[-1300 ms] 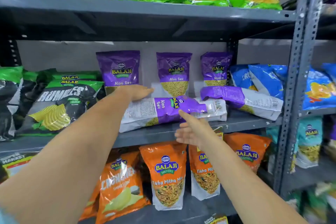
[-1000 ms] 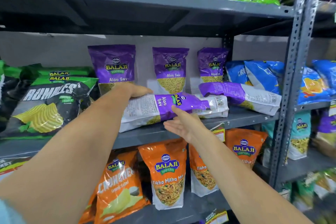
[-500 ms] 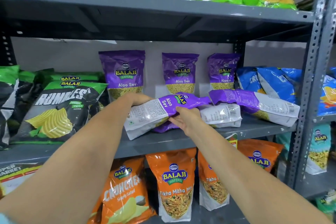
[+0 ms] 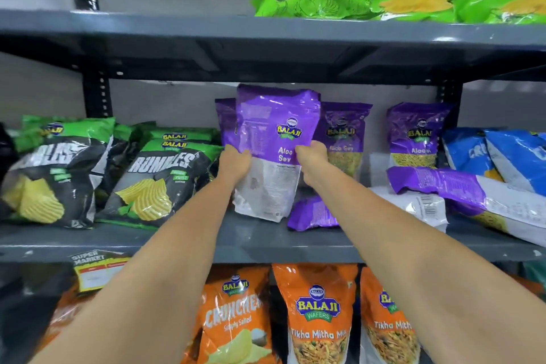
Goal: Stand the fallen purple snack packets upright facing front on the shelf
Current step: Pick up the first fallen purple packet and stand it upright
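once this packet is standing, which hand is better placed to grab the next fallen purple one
Probably the right hand. It grips the held packet's right edge, and the fallen purple packets lie on the shelf to that side. The left hand would have to cross over.

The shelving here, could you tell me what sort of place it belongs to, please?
Most likely a small grocery shop or supermarket aisle: grey metal shelves stocked with rows of branded snack packets, and a "Super Market" price tag clipped to the shelf edge.
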